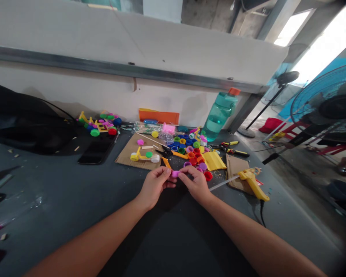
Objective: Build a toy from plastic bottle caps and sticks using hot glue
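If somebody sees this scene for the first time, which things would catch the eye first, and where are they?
Probably first the cluster of colourful caps, toward the middle of the dark table. Next may come the turquoise bottle, behind the caps and to the right, and the yellow glue gun at the table's right side. Nearer the viewer, the left hand and right hand hold a small pink piece between them.

- Phone (93, 151): on the worktop (83, 207), left of the cardboard sheet (125, 156).
- Bottle caps (192, 155): heaped right of that sheet.
- Bottle (219, 115): behind the caps, before the partition (173, 96).
- Glue gun (252, 182): right of the caps, partly on another cardboard piece (234, 163).
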### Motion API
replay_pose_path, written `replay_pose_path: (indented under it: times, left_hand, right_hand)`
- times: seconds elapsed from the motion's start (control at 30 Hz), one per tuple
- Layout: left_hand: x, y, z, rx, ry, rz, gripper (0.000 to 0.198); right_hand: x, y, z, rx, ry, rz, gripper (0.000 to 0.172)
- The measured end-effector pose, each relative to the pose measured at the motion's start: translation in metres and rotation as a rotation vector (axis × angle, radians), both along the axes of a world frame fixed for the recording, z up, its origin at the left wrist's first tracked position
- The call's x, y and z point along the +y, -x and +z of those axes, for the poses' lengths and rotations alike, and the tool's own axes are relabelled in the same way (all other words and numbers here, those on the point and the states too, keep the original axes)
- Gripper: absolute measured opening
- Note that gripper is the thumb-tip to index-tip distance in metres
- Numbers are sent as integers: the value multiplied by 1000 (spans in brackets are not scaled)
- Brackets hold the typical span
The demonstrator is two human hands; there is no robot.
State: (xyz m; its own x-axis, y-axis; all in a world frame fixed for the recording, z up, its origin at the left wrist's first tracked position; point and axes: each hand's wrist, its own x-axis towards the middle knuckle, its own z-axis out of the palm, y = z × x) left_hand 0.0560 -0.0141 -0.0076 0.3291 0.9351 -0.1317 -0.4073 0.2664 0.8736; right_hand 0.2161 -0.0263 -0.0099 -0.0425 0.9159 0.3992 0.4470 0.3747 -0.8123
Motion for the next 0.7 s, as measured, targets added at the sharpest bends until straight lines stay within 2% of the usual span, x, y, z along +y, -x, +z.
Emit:
replay_pose_path:
  times: [0.7]
  left_hand:
    - [1,1,1,-31,24,-26,21]
  right_hand:
    - [-2,1,2,-22,-55,-4,10]
